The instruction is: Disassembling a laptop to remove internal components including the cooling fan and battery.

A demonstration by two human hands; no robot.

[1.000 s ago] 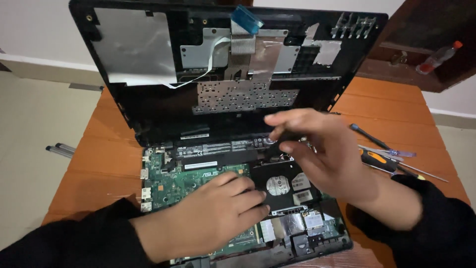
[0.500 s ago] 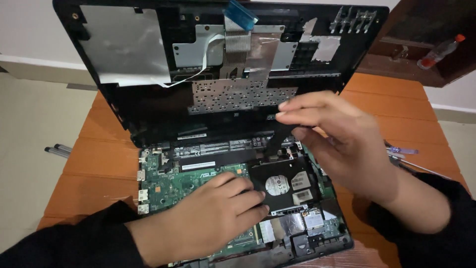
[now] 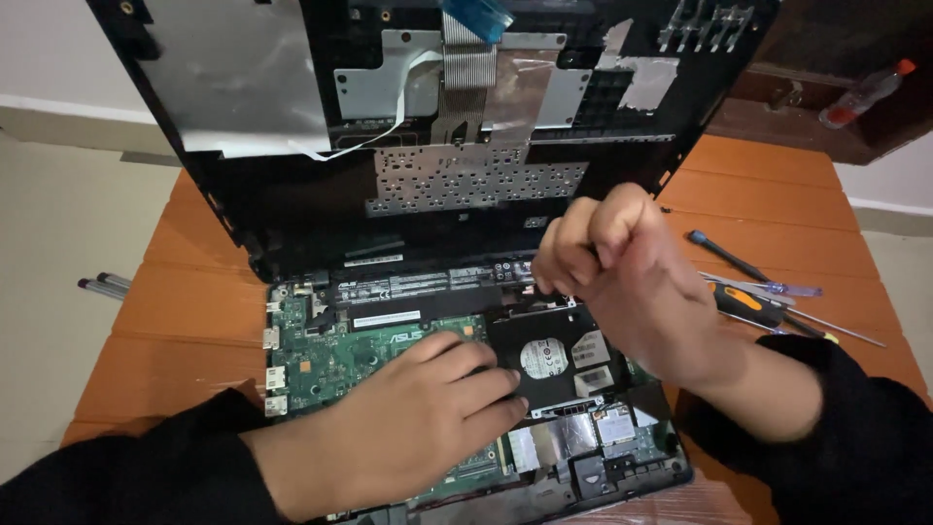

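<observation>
Hands: left hand (image 3: 428, 413) flat, open on laptop base (image 3: 321, 355) | right hand (image 3: 622, 267) fisted above hard drive (image 3: 549, 360); grip contents hidden

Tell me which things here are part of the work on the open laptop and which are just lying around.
In hand:
left hand resting on the green motherboard
right hand closed above the hard drive
raised keyboard cover

Lying about:
screwdrivers on the orange table
plastic bottle

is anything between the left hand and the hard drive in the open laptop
Nothing visible does. The left hand lies flat on the green board with its fingertips already at the left edge of the black hard drive. The right hand is fisted above the drive's top edge.
</observation>
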